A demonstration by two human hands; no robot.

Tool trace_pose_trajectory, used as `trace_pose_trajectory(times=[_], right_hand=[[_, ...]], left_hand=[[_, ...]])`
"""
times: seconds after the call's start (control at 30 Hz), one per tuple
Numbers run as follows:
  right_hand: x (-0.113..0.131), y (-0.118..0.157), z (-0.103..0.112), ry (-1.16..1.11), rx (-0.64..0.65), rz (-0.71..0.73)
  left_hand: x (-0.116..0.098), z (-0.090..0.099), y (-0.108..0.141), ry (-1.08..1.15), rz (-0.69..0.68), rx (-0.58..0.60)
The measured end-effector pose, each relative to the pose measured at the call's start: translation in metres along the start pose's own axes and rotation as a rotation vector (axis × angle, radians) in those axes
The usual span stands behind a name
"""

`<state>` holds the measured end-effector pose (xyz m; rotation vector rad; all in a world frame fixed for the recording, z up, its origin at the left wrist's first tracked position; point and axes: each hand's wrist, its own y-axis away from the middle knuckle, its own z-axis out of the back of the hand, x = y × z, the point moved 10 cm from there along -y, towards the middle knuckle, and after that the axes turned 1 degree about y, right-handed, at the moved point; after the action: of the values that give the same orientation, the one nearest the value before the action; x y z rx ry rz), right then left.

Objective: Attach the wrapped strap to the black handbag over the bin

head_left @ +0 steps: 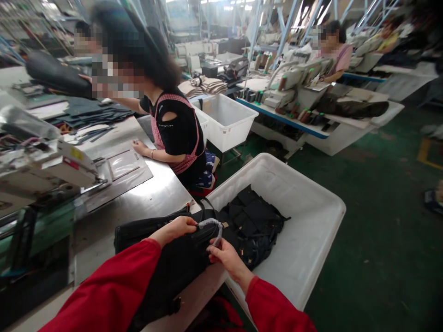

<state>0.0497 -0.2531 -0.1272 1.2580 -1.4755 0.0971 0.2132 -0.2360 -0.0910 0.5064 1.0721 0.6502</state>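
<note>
A black bag (173,272) lies across the table's right edge, over the near side of a white bin. A curved handle (217,226) wrapped in clear plastic stands up from it. My left hand (178,228) pinches the handle's left end between thumb and fingers. At its lower right end, my right hand (226,258) grips the wrapped handle with closed fingers. Black fabric pieces with straps (256,216) lie in the white bin (297,244), just beyond my right hand.
A sewing machine (51,170) stands on the metal-topped table (138,203) at left. A person in a checked apron (183,133) sits at its far side, lifting a dark item (57,76). Another white bin (231,120) and more sewing stations (294,92) are behind.
</note>
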Motion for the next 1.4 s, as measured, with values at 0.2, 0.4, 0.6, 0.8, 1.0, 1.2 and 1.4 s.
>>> trace_pose_trajectory(times=[0.2,0.4,0.6,0.8,1.0,1.2,1.4], right_hand=[[-0.009,-0.009,0.007,0.087,-0.091,0.043],[-0.007,-0.020,0.014,0.180,-0.152,0.092],[-0.003,-0.026,0.017,0.234,-0.206,0.123],[0.003,-0.025,0.016,0.368,-0.267,0.132],[0.004,-0.027,0.017,0.373,-0.286,0.135],[-0.004,-0.034,0.017,0.357,-0.253,0.098],[-0.013,-0.037,0.014,0.357,-0.248,0.076]], left_hand=[[-0.003,0.001,-0.018,-0.167,-0.110,0.023],[-0.016,0.007,-0.030,-0.416,-0.184,0.023],[-0.026,0.008,-0.045,-0.685,-0.221,0.004],[-0.022,0.006,-0.052,-0.832,-0.212,0.018],[-0.020,0.007,-0.054,-0.867,-0.199,0.037],[-0.018,0.008,-0.054,-0.867,-0.185,0.053],[-0.018,0.007,-0.051,-0.864,-0.173,0.066]])
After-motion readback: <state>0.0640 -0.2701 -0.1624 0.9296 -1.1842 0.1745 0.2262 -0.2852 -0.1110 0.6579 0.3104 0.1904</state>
